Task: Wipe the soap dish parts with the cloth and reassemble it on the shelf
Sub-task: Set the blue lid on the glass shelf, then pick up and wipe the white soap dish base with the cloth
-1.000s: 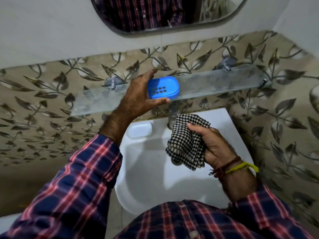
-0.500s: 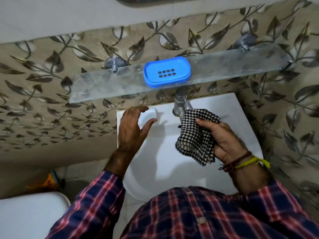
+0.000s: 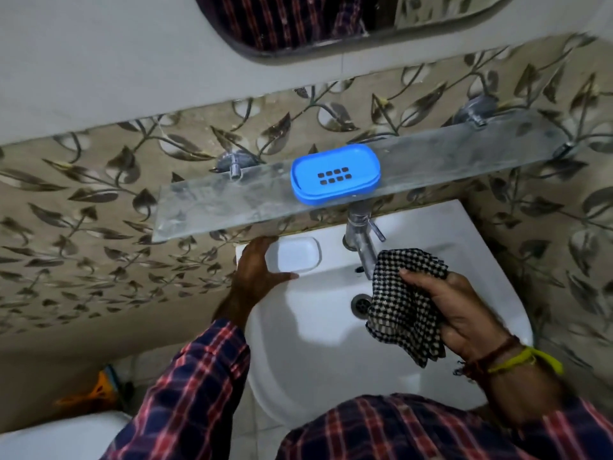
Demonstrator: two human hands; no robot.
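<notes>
The blue soap dish [image 3: 335, 174], with its slotted insert seated in the tray, sits on the glass shelf [image 3: 212, 204] above the tap. My left hand [image 3: 257, 270] rests open on the left back corner of the white sink, fingers spread beside the moulded soap recess. My right hand [image 3: 454, 313] hangs over the basin, gripping a crumpled black-and-white checked cloth [image 3: 403, 303] just right of the tap.
A chrome tap [image 3: 360, 240] stands between my hands, with the drain [image 3: 361, 303] below it. The white sink [image 3: 331, 353] fills the lower middle. A mirror [image 3: 298, 24] hangs above. A white toilet lid [image 3: 56, 436] and an orange object [image 3: 99, 390] lie at lower left.
My left hand let go of the soap dish on the shelf and dropped onto the sink's left rim. The right hand kept hold of the cloth with little movement.
</notes>
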